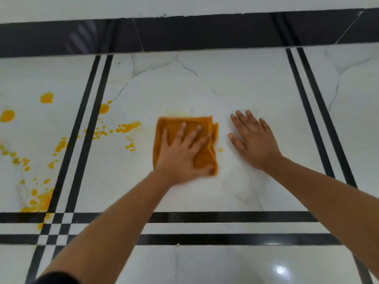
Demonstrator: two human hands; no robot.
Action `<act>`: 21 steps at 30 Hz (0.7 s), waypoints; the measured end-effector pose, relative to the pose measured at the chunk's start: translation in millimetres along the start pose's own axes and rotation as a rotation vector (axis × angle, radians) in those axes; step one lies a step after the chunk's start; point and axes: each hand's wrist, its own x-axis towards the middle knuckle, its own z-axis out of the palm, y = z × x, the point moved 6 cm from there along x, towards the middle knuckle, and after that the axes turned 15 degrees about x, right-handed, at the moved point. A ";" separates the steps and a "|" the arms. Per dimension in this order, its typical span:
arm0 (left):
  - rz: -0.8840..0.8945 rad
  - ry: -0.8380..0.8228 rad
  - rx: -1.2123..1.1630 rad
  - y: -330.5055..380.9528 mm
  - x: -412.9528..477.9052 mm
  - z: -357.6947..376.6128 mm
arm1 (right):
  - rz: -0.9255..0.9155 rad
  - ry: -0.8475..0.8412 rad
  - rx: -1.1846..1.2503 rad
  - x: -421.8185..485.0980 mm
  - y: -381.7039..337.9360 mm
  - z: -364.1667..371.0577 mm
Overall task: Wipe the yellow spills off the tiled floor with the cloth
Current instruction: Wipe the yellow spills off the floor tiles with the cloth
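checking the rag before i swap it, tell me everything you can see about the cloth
The cloth is orange-brown, soft and folded into a rough square with layered edges showing on its right side. It lies flat on the white tiled floor, pressed down by the left hand, fingers spread. A faint yellow smear sits at its far edge and a small yellow drop just to its right. It looks slightly blurred.

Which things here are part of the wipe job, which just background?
Job:
- orange cloth, pressed flat under left hand
- yellow spills, mostly left of the cloth
- white floor tile

Background:
- right hand, flat on the tile, holding nothing
- black skirting band
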 end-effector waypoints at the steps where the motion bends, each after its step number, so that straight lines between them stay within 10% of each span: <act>1: -0.113 -0.019 -0.049 -18.9 17.0 -0.7 | -0.007 -0.005 0.008 -3.0 -1.9 1.8; 4: -0.429 -0.082 -0.195 -28.3 44.1 -3.5 | 0.014 0.003 0.005 -13.9 8.4 4.0; 10: 0.127 -0.013 0.008 47.4 -12.8 -6.2 | 0.038 -0.014 0.052 -27.3 16.9 -0.2; 15: -0.240 -0.019 -0.089 11.2 35.3 -8.1 | 0.077 0.005 0.181 -32.1 -5.4 -0.5; 21: -0.158 0.054 -0.406 4.2 -9.0 -10.8 | 0.298 0.043 0.239 -7.9 -47.5 1.6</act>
